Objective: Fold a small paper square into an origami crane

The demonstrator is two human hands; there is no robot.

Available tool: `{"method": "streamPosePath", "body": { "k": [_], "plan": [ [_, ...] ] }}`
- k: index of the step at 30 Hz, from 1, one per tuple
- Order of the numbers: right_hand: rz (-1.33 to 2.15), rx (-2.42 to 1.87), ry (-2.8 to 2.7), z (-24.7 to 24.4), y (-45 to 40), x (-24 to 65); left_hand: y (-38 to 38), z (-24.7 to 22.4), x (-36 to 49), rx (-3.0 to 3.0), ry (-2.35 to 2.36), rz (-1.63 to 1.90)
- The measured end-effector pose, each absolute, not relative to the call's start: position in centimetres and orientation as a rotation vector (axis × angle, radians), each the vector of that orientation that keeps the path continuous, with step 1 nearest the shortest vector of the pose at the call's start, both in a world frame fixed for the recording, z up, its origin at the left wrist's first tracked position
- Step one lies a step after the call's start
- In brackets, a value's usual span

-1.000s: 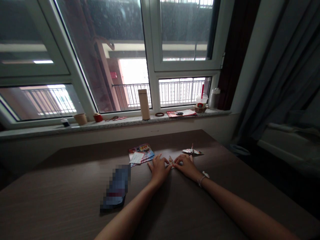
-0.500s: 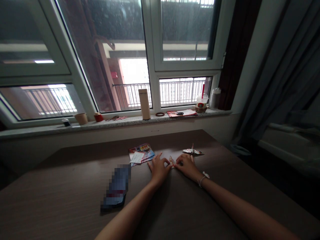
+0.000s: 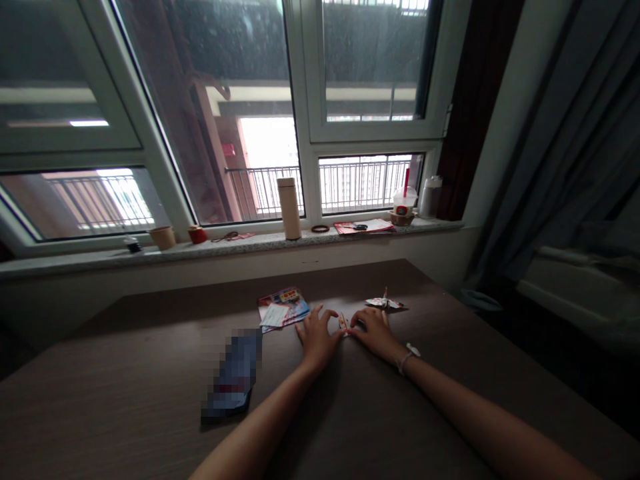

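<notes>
A small piece of folded paper (image 3: 344, 325), white with red and orange print, stands between my two hands on the brown table. My left hand (image 3: 318, 339) is at its left side, the thumb tip at the paper's lower edge and the index finger raised apart from the thumb. On the other side, my right hand (image 3: 373, 331) pinches the paper's right edge between thumb and index finger, the other fingers curled. A folded paper crane (image 3: 385, 303) with patterned wings sits just beyond my right hand. A bracelet (image 3: 406, 360) circles my right wrist.
Colourful paper packets (image 3: 287, 303) with a white slip (image 3: 275, 315) lie left of my left hand. A blurred-out phone-like object (image 3: 233, 373) rests nearer me. On the windowsill stand a beige flask (image 3: 289, 210), a drink cup (image 3: 403, 202), paper sheets (image 3: 373, 228) and scissors (image 3: 359, 227).
My left index finger has lifted away from the thumb and the folded paper, which now shows more of its printed face. My right hand has barely moved.
</notes>
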State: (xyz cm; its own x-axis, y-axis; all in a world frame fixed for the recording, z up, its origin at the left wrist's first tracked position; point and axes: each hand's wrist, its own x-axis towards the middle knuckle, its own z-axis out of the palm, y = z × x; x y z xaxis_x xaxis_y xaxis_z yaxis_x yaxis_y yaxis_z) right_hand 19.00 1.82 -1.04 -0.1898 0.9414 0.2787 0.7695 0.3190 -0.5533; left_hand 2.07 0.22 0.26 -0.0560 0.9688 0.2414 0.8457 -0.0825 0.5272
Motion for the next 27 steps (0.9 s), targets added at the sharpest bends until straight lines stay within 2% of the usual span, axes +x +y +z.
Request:
{"method": "streamPosePath", "body": {
  "k": [27],
  "plan": [
    [0.439,-1.461,-1.936,-1.79,2.31,19.26,0.74,-0.41,1.76,1.96,1.966,0.832]
  ]
}}
